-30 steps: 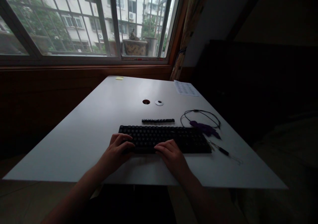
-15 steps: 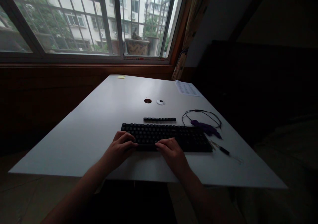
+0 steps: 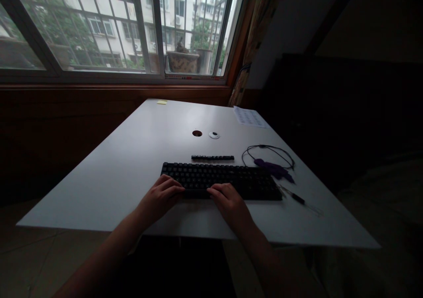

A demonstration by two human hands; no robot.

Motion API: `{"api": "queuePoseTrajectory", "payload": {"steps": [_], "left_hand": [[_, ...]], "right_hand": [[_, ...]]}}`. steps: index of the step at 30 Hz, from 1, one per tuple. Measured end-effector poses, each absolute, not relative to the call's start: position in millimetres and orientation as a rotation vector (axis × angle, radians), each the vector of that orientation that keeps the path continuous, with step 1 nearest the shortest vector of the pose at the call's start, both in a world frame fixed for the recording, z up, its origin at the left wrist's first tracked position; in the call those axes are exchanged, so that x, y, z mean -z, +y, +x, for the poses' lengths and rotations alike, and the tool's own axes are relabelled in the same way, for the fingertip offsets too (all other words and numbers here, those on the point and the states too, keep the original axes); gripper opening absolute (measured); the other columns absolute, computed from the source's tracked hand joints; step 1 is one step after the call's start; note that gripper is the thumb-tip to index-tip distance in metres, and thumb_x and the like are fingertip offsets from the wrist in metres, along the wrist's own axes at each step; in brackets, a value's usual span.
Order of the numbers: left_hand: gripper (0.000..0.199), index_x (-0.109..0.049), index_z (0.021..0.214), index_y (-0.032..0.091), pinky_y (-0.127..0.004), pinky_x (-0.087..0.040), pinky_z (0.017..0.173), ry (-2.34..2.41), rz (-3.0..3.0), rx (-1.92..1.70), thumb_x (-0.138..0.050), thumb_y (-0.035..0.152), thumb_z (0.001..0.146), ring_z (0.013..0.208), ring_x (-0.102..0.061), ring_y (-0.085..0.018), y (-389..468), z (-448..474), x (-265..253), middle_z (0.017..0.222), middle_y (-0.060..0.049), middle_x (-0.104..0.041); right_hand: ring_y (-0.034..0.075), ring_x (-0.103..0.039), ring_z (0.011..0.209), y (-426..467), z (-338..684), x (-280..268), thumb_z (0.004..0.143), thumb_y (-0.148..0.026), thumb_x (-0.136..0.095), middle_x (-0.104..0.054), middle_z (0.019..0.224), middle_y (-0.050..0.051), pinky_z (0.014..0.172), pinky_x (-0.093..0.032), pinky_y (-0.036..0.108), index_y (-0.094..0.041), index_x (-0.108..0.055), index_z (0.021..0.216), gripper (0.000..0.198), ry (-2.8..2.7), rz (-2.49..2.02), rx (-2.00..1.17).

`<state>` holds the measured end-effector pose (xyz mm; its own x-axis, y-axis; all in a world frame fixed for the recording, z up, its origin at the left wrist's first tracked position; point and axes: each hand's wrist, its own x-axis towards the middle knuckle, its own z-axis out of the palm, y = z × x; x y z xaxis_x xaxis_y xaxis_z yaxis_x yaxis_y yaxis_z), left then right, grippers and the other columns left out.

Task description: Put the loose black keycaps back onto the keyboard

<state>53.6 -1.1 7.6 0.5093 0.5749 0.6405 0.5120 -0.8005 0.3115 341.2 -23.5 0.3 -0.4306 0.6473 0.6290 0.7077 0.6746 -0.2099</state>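
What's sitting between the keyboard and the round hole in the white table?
In the head view, a row of small black keycap-like pieces lies between the keyboard and the hole, nearer the keyboard.

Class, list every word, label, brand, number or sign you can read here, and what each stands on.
No text can be read.
Keyboard: key marks too small.
Row of keys: any marks too small.
Paper: print too blurred.
Window frame: red marking too small.

Yellow slip (image 3: 161, 102) (small), printed sheet (image 3: 251, 117)
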Motion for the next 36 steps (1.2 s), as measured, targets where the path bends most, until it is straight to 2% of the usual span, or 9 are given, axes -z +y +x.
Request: {"api": "queuePoseTrajectory", "payload": {"steps": [14,27,36], "left_hand": [[0.007,-0.069,0.102,0.023,-0.034,-0.055,0.08,0.972,2.712,-1.133,-0.065,0.02,0.096,0.091,-0.059,-0.019,-3.4,54.9,-14.5,0.098,-0.004,-0.073],[0.009,-0.069,0.101,0.023,-0.033,-0.054,0.08,0.972,2.74,-1.07,-0.062,0.018,0.097,0.09,-0.059,-0.019,-3.1,51.6,-11.2,0.099,-0.004,-0.072],[0.006,-0.068,0.097,0.022,-0.033,-0.053,0.08,0.994,2.713,-1.111,-0.064,0.019,0.096,0.09,-0.057,-0.018,-2.5,51.3,-9.6,0.099,-0.004,-0.072]], "right_hand": [[0.022,-0.064,0.102,-26.4,342.2,-1.4,0.097,-0.008,-0.057,-0.071,0.111,0.008,0.09,-0.058,0.038,-0.025,-0.068,0.126,0.036,-2.211,-1.041,0.122],[0.021,-0.066,0.099,-28.2,340.0,-8.7,0.097,-0.013,-0.059,-0.072,0.105,0.007,0.087,-0.06,0.035,-0.028,-0.071,0.123,0.033,-2.178,-1.003,0.091],[0.023,-0.066,0.104,-27.0,339.1,-5.7,0.096,-0.009,-0.057,-0.071,0.111,0.009,0.092,-0.06,0.038,-0.025,-0.071,0.125,0.035,-2.212,-1.043,0.102]]}}
